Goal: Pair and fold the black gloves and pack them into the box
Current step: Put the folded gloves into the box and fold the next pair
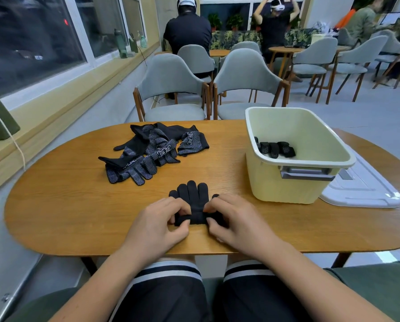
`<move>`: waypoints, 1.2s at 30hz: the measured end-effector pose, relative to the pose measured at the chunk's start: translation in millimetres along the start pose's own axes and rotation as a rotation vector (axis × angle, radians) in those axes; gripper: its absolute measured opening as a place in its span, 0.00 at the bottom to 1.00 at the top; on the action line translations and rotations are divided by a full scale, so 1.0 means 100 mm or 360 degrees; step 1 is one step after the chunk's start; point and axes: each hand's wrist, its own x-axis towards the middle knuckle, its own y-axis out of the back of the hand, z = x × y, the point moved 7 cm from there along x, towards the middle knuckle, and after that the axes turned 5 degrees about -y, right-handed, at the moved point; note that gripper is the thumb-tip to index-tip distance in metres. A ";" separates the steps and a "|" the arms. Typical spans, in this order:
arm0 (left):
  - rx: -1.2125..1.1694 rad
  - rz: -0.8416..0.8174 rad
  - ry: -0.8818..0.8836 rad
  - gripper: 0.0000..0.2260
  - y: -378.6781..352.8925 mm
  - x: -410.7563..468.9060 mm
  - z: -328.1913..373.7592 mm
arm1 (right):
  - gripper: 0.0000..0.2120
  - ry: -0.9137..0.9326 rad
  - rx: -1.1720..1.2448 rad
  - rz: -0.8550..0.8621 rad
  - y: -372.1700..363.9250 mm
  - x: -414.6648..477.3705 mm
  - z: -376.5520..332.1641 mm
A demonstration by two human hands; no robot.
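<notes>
It was a café-like lounge; grey padded chairs (171, 89) stood at round wooden tables (285, 50); potted plants (235, 20) stood behind a leaf-print bench (227, 39).

White block print marks the cuffs of the heaped black dot-grip fabric gloves (163, 151); its characters are too blurred to read.

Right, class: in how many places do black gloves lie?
3: a pile on the table's left, a set pinched between left hand and right hand, a bundle inside the box. Others may be hidden.
</notes>
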 end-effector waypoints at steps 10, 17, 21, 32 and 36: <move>-0.0070 0.0062 0.0153 0.06 0.01 0.04 -0.09 | 0.13 -0.0036 -0.0046 0.0029 -0.08 0.08 0.09; -0.0070 0.0066 0.0257 0.06 0.01 0.04 -0.14 | 0.15 0.0071 -0.0262 -0.0015 -0.06 0.04 -0.01; -0.0028 0.0052 0.0212 0.08 0.02 0.03 -0.09 | 0.13 0.0095 -0.0198 -0.0020 -0.04 0.04 -0.04; 0.0199 0.0213 -0.0090 0.09 0.06 0.02 0.01 | 0.13 -0.0119 0.0033 -0.0014 -0.09 0.16 0.14; 0.0300 0.0234 -0.0204 0.09 0.04 -0.03 0.02 | 0.11 -0.0186 0.0020 0.0003 -0.10 0.21 0.15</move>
